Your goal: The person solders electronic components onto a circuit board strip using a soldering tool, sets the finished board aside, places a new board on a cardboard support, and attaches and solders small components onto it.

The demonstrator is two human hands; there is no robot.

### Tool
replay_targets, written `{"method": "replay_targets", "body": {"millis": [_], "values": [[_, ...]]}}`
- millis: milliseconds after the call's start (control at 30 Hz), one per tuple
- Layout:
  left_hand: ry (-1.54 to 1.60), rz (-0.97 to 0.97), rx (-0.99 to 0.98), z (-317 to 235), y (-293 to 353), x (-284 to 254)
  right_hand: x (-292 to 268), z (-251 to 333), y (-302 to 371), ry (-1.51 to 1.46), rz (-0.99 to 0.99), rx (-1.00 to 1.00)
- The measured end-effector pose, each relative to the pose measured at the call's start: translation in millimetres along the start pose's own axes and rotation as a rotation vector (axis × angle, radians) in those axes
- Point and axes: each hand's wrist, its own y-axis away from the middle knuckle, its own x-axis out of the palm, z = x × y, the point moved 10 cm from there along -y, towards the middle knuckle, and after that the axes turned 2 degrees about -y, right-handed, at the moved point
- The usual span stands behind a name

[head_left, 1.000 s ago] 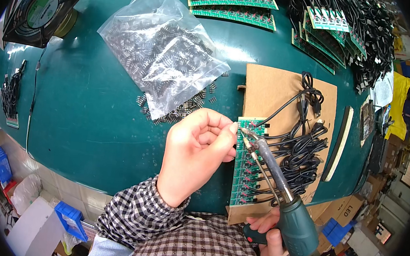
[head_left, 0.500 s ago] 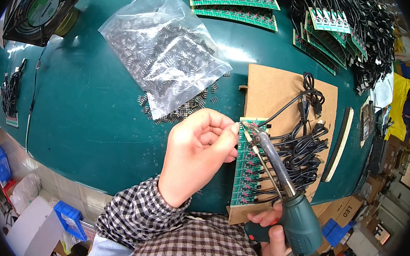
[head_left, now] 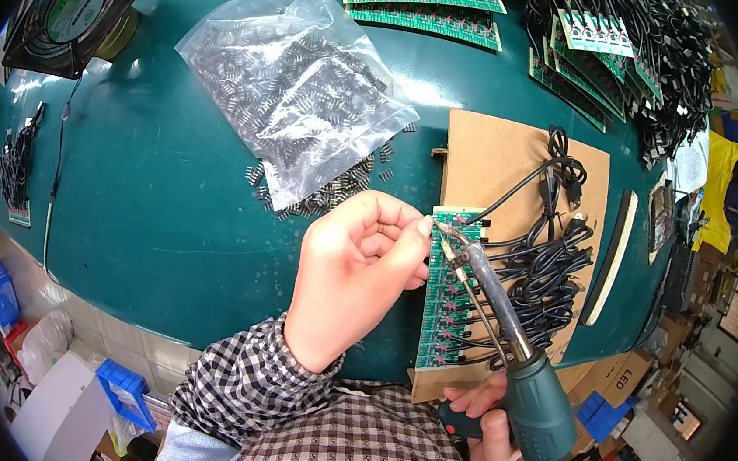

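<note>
In my right hand (head_left: 493, 439) is a dark green soldering gun (head_left: 540, 412), its fingers wrapped round the handle. The gun's metal tip and the thin feed tube beside it reach to the upper left part of a green circuit board panel (head_left: 443, 312). My left hand (head_left: 352, 269) is closed in a pinch at that board's upper left edge, close to the tip. Whatever lies between its thumb and forefinger is too small to make out. Black cables (head_left: 544, 285) run from the panel's right side, bundled on a brown board (head_left: 499, 145) beneath.
A clear plastic bag (head_left: 286, 74) of small black pin parts lies beyond my left hand, with loose parts (head_left: 337, 194) spilled at its mouth. A fan (head_left: 76, 12) stands far left. Green panels (head_left: 423, 17) and cabled boards (head_left: 592, 39) are stacked at the back. A dark strip (head_left: 609, 260) lies right.
The soldering gun's tip has shifted very slightly at the board's upper left. My left hand keeps its pinch in nearly the same place.
</note>
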Motion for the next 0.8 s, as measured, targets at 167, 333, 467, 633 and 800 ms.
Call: {"method": "replay_targets", "body": {"millis": [167, 333, 467, 633, 800], "values": [[0.026, -0.006, -0.016, 1.6, -0.4, -0.1, -0.4, 0.0, 0.7, -0.001, -0.009, 0.012], [-0.012, -0.009, 0.003, -0.2, 0.2, -0.6, -2.6, -5.7, 2.8, -0.009, 0.001, 0.005], [-0.016, -0.010, -0.003, 0.2, 0.3, -0.3, -4.5, -6.7, 4.1, -0.019, -0.026, -0.003], [-0.003, -0.006, -0.001, 0.1, -0.2, 0.4, -6.5, 1.7, 4.1, -0.075, -0.092, -0.085], [-0.010, -0.015, 0.012, 0.1, -0.5, -1.2, -5.0, 5.8, 3.6, -0.088, -0.109, -0.105]]}}
